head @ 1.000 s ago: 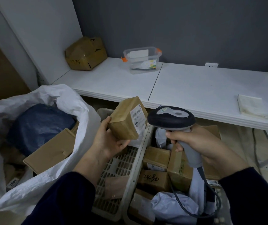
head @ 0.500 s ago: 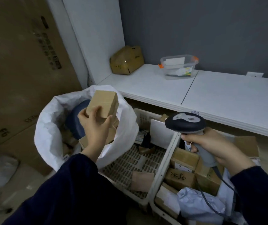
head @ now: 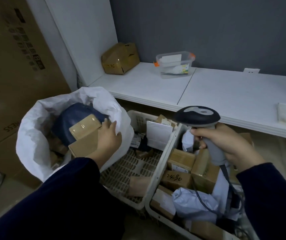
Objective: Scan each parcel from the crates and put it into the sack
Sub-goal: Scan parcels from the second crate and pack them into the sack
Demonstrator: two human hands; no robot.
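Fingers of the left hand (head: pixel 109 135) are lying loosely spread against the small brown cardboard parcel (head: pixel 85 126), probably light and stiff, sitting inside the white woven sack (head: pixel 31 135), best pinched across its edges, while the right hand (head: pixel 225 144) is gripping the grey handheld scanner (head: pixel 197 116)

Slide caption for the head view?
Left hand at a brown parcel inside the white sack; right hand holds the scanner above the crates.

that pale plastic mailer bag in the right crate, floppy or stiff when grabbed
Probably floppy: the pale mailer bag looks wrinkled and slumped. Likely light for its size, and its smooth film may slip in the fingers. The scanner cable crosses it and could snag.
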